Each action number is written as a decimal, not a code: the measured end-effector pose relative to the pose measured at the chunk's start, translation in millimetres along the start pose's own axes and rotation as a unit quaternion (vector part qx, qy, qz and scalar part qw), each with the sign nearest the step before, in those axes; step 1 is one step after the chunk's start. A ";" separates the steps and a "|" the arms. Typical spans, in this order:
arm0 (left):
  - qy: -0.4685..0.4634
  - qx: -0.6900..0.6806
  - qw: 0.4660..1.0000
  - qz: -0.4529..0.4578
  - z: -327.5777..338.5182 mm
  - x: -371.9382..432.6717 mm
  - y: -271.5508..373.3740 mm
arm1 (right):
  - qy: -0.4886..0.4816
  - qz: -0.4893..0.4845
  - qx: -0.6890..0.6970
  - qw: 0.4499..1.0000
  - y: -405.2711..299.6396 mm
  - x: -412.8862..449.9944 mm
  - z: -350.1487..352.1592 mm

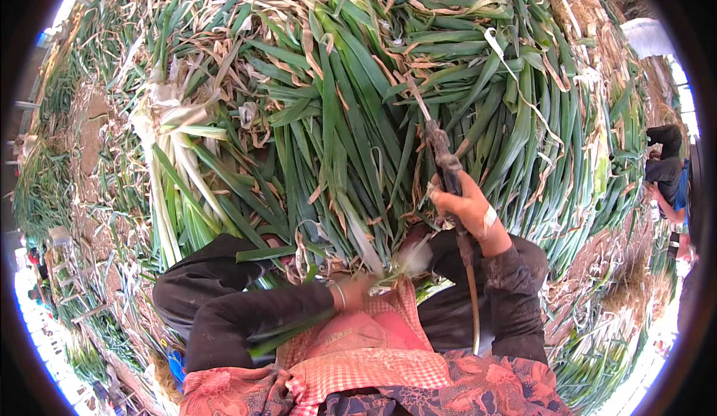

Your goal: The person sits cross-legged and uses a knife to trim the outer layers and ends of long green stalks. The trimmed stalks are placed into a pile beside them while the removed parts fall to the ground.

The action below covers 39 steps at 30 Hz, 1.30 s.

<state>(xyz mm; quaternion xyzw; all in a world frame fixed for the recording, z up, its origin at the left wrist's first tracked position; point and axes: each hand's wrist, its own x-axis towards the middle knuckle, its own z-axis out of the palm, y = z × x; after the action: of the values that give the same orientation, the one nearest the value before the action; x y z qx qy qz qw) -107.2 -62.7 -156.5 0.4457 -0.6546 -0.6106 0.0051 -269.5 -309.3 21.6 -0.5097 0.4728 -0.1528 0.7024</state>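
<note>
My right hand (pixel 468 207) grips an air blow gun (pixel 443 158) with a thin metal nozzle pointing up and left; a brown hose (pixel 470 287) runs from its lower end towards my lap. My left hand (pixel 355 293), blurred, is at my lap by the checked apron (pixel 369 368), at the base of a green onion (pixel 361 242); whether its fingers close on the stalk cannot be told. Long green onion leaves (pixel 358 108) lie in a thick heap before my crossed legs. Peeled onions with white stalks (pixel 162 209) lie to the left, by my knee.
Dry leaves and peelings (pixel 224 1) cover the ground at the far side. More onion leaves (pixel 521 136) are heaped to the right. At the right rim sits another person (pixel 666 164) in dark trousers. A blue object (pixel 176 364) lies at lower left.
</note>
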 end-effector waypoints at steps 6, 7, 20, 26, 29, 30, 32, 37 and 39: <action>-0.061 0.213 0.975 -0.032 -110.0 10.6 9.7 | -0.016 -0.021 0.084 0.996 -4.1 -17.4 -15.2; 0.001 0.224 0.969 -0.106 -139.8 18.0 -5.7 | -0.029 -0.021 0.080 0.996 -5.0 -19.1 -15.1; 0.612 0.185 0.657 -0.400 -316.9 233.3 -14.1 | -0.019 -0.041 -0.016 0.999 16.3 -7.7 -19.8; 0.619 0.223 0.726 -0.197 -359.2 119.3 -64.2 | -0.031 -0.080 -0.004 0.996 8.6 -8.8 -6.9; 0.524 0.107 0.834 -0.137 -395.7 22.1 -8.8 | -0.005 -0.089 -0.037 0.995 16.2 -11.8 -16.1; 0.488 0.110 0.844 -0.194 -398.4 -18.1 15.5 | -0.009 -0.104 -0.036 0.994 16.2 -10.9 -14.6; 0.448 0.185 0.856 -0.182 -378.1 -96.5 69.6 | -0.020 -0.118 -0.036 0.992 15.0 -12.6 -5.8; 0.256 0.286 0.883 -0.268 -264.7 -212.0 181.3 | -0.052 -0.112 -0.112 0.986 10.6 -7.9 15.3; 0.184 0.287 0.919 -0.200 -204.0 -243.2 189.6 | -0.049 -0.116 -0.107 0.986 19.5 -7.8 23.1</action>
<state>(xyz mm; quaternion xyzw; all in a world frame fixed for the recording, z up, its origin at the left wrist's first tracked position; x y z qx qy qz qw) 42.3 -108.5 178.6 0.6544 -0.6862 -0.2920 -0.1244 -259.7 -282.2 9.5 -0.6399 0.3894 -0.1570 0.6437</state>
